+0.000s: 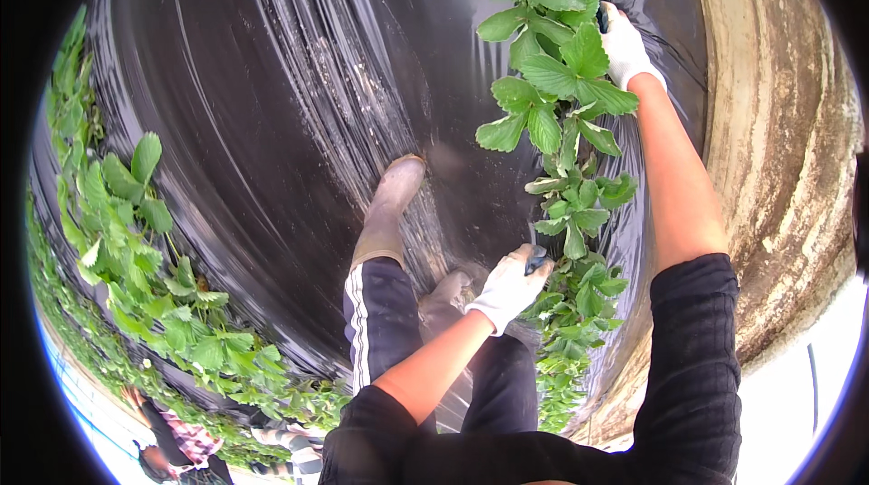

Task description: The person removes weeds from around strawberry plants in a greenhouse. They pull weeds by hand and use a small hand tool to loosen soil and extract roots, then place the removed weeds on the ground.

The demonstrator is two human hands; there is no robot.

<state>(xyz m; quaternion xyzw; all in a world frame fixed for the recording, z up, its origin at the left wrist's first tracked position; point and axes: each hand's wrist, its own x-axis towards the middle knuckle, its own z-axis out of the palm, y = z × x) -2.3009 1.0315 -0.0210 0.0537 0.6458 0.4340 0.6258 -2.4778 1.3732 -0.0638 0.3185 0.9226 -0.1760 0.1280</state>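
Note:
My right hand (626,44), in a white knit glove with a dark patch on its palm side, reaches to the far end of a row of strawberry plants (553,71). Its fingertips are partly hidden behind leaves, so I cannot see what they touch. Nearer to me, my left hand (512,285) wears a matching glove and is curled beside the lower leaves of the row. A dark blue patch shows at its fingers; whether this is glove coating or a held thing is unclear. Black plastic mulch film (652,17) covers the bed around the plants.
My rubber boots (394,196) stand on film in the furrow (339,78). Another strawberry row (129,234) runs along the left. A pale, stained strip (767,146) borders the bed at right. A person (180,441) bends over plants at the lower left.

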